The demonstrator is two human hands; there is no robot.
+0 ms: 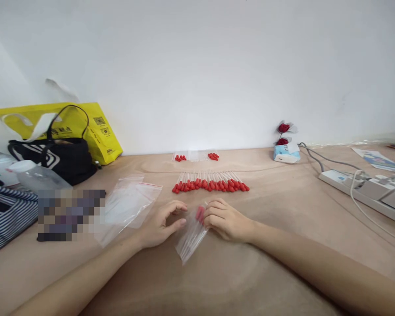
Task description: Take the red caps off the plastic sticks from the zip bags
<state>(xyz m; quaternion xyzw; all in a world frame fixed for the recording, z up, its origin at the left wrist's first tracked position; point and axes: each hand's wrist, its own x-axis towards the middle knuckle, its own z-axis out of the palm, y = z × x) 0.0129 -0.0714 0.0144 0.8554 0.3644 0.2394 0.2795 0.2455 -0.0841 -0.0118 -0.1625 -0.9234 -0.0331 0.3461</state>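
Observation:
My right hand [228, 220] pinches the upper edge of a clear zip bag [191, 239] that slants down toward me. Inside the bag lie a few red-tipped sticks, with their red ends near my right fingers. Just left of the bag, my left hand [163, 224] is open, its thumb and fingers apart and nothing between them. Beyond both hands, a row of red-tipped sticks [210, 184] lies on the table, red ends toward me. Flat zip bags [131, 204] are spread to the left, behind my left wrist.
Two packed bags [194, 156] with red tips lie near the wall. On the left stand a yellow bag [107, 138], a black bag [70, 160], a plastic bottle [36, 175] and a striped cloth bag [11, 219]. A power strip [365, 191] with cables and a tissue pack [286, 153] are right.

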